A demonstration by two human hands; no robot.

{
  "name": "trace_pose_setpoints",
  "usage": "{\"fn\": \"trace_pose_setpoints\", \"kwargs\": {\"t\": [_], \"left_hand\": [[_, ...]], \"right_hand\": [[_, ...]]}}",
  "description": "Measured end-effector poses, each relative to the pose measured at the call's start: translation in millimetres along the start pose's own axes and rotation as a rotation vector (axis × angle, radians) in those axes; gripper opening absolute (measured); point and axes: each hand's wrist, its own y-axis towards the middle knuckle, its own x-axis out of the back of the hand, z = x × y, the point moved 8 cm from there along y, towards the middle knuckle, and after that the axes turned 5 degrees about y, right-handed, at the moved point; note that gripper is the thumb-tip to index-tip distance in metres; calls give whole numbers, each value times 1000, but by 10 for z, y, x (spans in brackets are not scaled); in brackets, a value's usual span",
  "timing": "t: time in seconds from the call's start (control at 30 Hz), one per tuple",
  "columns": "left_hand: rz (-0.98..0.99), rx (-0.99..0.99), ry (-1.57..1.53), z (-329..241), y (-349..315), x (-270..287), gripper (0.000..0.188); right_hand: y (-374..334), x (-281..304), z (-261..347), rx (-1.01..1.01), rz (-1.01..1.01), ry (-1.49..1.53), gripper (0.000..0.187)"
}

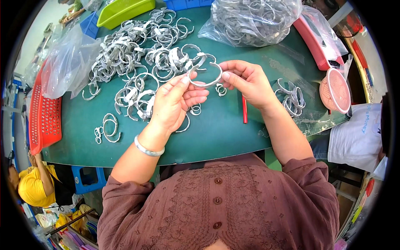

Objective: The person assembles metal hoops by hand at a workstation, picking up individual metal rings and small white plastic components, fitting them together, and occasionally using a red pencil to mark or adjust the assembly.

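Observation:
An open silver-grey cuff bangle (205, 85) is held up over the green table, its gap at the far side. My left hand (171, 99) pinches its left side between thumb and fingers. The thumb and forefinger of my right hand (249, 83) grip the opposite side. Just beyond my hands lies a large heap of similar grey bangles (118, 52). Small grey rings (221, 90) lie under the held bangle. Right of my right forearm is a small group of bangles (295, 100), and a bangle with small rings (111, 127) sits at the left.
A red stick (244, 110) lies near my right wrist. Around the green table (216, 137) are a red basket (46, 121), a green tray (125, 12), a bag of bangles (254, 23) and a pink basket (335, 90). People in yellow (37, 187) and white (354, 137) are at either side.

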Motion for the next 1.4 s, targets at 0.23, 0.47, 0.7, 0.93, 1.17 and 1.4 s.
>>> {"fn": "trace_pose_setpoints", "kwargs": {"t": [0.23, 0.47, 0.7, 0.93, 1.17, 1.4], "left_hand": [[-8, 40, 26, 43, 3, 15, 28], [18, 53, 19, 81, 14, -2, 26], [16, 49, 24, 92, 29, 20, 27], [-7, -37, 17, 21, 20, -20, 30], [-12, -93, -19, -37, 0, -47, 34], [3, -138, 42, -66, -12, -75, 36]], "right_hand": [[-2, -4, 2, -8, -2, 3, 24], [-26, -41, 80, 42, 50, 56, 26], [-54, -86, 106, 97, 121, 15, 27], [-54, -49, 140, 193, 31, -53, 23], [-75, -68, 232, 245, 37, -294, 20], [-128, -119, 411, 556, 12, -415, 20]]}}
